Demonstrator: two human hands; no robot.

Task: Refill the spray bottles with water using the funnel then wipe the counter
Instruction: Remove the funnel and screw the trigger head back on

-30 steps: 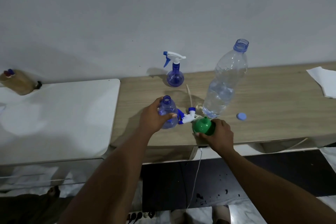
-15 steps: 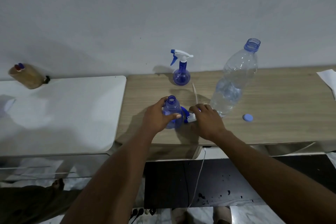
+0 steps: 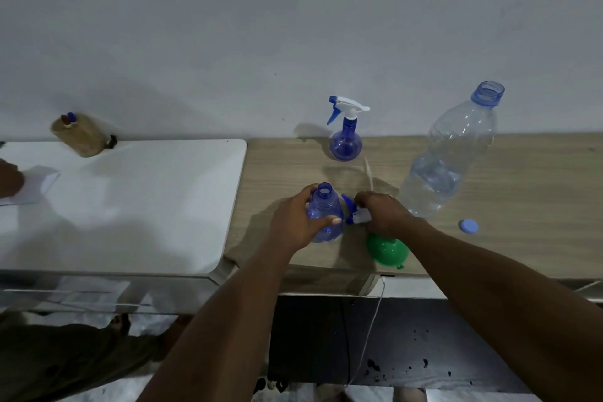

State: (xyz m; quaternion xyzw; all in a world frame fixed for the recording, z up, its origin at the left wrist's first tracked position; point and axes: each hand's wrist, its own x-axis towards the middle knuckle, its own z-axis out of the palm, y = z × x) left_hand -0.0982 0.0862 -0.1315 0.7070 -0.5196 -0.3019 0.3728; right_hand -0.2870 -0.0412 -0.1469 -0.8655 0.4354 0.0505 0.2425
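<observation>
**Right hand on the loose sprayer, funnel set down**

Wood-grain counter (image 3: 522, 179), matte, abutting a smooth white table (image 3: 130, 199) at 9 o'clock. Left hand (image 3: 293, 222) wraps the open bottle (image 3: 324, 219): translucent blue plastic, bulb-shaped, upright, bare neck pointing up. Right hand (image 3: 386, 215) is curled down over the sprayer (image 3: 354, 214), white body, blue trigger, lying flat just right of the bottle; its thin dip tube (image 3: 368, 173) runs toward 12 o'clock.

Half a second ago the funnel was hidden under the right hand; now the funnel (image 3: 388, 250), glossy green, cone-shaped, lies on the counter at 6 o'clock of that hand, near the front edge. Which way its spout points is hidden.

Second spray bottle (image 3: 346, 140) stands capped at the wall, nozzle toward 9 o'clock. Water bottle (image 3: 447, 166), clear ribbed plastic, part full, uncapped, stands at 2 o'clock; its blue cap (image 3: 468, 226) lies beside.
</observation>
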